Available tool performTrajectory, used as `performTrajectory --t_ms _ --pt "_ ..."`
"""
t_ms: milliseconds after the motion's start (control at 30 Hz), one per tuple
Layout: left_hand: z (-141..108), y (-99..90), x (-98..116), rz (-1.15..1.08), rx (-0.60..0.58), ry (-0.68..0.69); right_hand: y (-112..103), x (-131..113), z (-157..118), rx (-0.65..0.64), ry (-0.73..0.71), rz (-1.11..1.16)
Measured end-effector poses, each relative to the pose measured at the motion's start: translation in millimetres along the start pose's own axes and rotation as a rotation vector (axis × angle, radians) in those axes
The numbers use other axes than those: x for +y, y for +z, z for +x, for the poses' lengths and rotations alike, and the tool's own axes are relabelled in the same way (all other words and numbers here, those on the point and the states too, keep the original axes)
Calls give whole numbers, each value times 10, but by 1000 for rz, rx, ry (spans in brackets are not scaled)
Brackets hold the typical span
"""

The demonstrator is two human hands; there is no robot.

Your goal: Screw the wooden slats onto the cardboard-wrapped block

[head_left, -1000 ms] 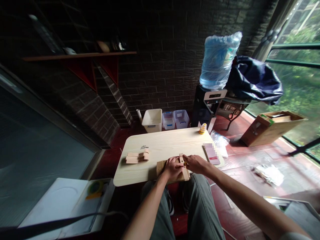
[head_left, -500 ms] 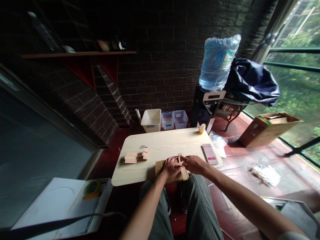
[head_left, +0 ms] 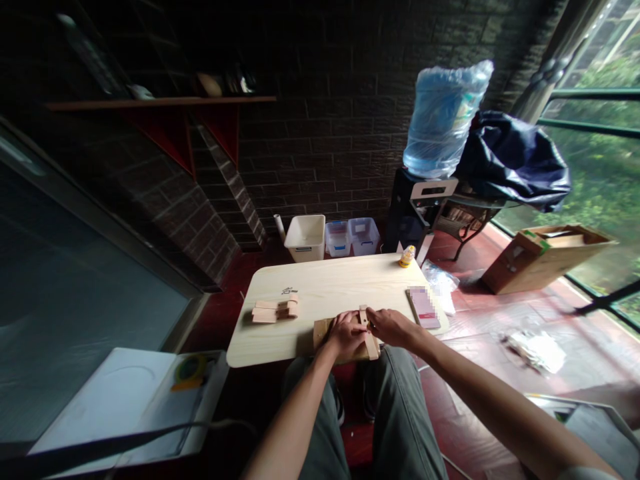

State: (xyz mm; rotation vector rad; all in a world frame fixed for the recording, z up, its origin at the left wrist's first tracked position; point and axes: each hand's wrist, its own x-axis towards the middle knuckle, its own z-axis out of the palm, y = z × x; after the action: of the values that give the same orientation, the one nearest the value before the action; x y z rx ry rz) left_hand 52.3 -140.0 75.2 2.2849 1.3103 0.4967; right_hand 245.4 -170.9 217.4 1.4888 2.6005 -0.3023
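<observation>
A brown block-like piece (head_left: 321,333) lies at the table's near edge, with a light wooden strip (head_left: 371,347) across its right part. My left hand (head_left: 346,333) rests on top of the brown piece, its fingers pressed together and reaching toward the strip. From the right, my right hand (head_left: 387,325) pinches at the strip; whatever small item its fingertips hold is too small to make out. A small dark spot shows on the strip beside those fingertips. Farther left on the table sit several light wooden pieces (head_left: 275,310), with small dark metal parts (head_left: 289,291) behind them.
The pale table (head_left: 320,277) carries a small yellow-capped bottle (head_left: 407,257) at the far right corner and a flat pinkish object (head_left: 424,307) at the right. Bins (head_left: 306,239) and a water dispenser (head_left: 417,213) stand beyond. A white case (head_left: 115,393) lies at lower left.
My right fingertips have shifted slightly on the strip, and a dark spot on it now shows. The whole view has moved a little. My left hand stays on the brown piece.
</observation>
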Motion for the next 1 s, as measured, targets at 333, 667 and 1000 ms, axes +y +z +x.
performTrajectory --t_ms 333,667,1000 --pt "11 -18 10 -12 -6 12 -60 6 -39 4 -36 9" --pt "7 6 8 -24 11 -2 32 30 -1 2 -23 20" --pt "9 16 1 -31 29 -23 120 10 11 15 29 17"
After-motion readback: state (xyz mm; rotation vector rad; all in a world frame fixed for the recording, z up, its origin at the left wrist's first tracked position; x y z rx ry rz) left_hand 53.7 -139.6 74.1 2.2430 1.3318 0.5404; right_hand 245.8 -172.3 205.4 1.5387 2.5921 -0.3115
